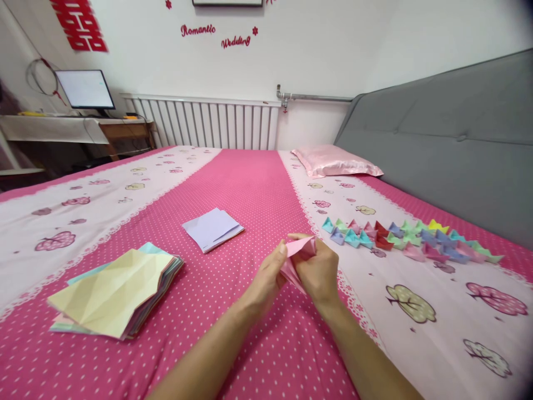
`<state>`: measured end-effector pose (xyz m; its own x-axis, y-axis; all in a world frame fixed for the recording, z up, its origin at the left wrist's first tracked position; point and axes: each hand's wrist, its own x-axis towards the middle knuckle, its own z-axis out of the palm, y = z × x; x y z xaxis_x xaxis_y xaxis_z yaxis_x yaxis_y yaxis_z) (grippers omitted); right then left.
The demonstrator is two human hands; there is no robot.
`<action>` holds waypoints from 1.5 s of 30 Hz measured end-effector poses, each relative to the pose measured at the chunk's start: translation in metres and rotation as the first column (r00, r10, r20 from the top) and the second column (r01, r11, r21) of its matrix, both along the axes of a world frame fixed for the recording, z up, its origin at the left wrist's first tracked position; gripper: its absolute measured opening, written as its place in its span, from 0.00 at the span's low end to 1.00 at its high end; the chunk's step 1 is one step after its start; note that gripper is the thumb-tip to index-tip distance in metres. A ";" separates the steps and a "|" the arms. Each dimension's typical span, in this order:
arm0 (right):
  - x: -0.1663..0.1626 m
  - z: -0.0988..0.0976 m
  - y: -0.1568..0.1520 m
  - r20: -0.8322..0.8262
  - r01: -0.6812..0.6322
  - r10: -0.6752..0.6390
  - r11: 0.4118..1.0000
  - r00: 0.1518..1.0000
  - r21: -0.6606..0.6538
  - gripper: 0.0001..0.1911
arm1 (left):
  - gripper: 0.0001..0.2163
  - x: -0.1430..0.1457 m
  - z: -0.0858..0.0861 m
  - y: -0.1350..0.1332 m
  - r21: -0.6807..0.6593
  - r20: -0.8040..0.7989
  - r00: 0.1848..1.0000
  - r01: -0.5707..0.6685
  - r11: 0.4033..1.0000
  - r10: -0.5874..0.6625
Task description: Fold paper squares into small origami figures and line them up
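A partly folded sheet of pink paper (295, 263) is held above the bed between both hands. My left hand (268, 272) grips its left side, with the thumb along the upper edge. On the right side, my right hand (318, 268) has its fingers closed round the paper, some of them hidden behind it. Several small folded paper boats (410, 239) in many colours stand in rows to the right. A stack of creased paper sheets (116, 291), pale yellow on top, lies at the left. Beyond my left hand rests a smaller pile of lilac paper (212, 228).
The bed has a pink dotted and tree-patterned cover (245, 178). A pink pillow (335, 161) lies near the grey headboard (445, 133). At the far wall are a white radiator (208, 122) and a desk (54, 130) with a monitor (85, 89).
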<state>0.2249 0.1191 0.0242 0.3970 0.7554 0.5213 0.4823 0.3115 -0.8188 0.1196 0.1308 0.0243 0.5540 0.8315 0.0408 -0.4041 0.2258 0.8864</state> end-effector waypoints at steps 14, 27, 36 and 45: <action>0.026 0.010 0.008 0.109 -0.438 0.436 0.899 0.893 -0.004 0.21 | 0.17 -0.008 0.010 0.012 -0.170 0.054 0.972 -0.218 0.961 0.230; 0.034 0.013 0.004 -0.097 -0.496 0.486 0.850 0.868 -0.176 0.11 | 0.21 -0.018 0.011 0.016 -0.139 0.107 0.990 -0.077 0.987 0.092; 0.024 -0.019 0.013 -0.230 -0.478 0.419 0.775 0.879 -0.413 0.10 | 0.20 -0.023 -0.028 0.023 0.106 -0.392 0.863 -0.303 0.947 0.320; -0.026 -0.055 -0.021 0.270 -0.237 0.392 0.853 0.879 -0.465 0.12 | 0.11 -0.064 -0.064 -0.018 0.743 -0.488 0.546 -0.150 0.653 0.681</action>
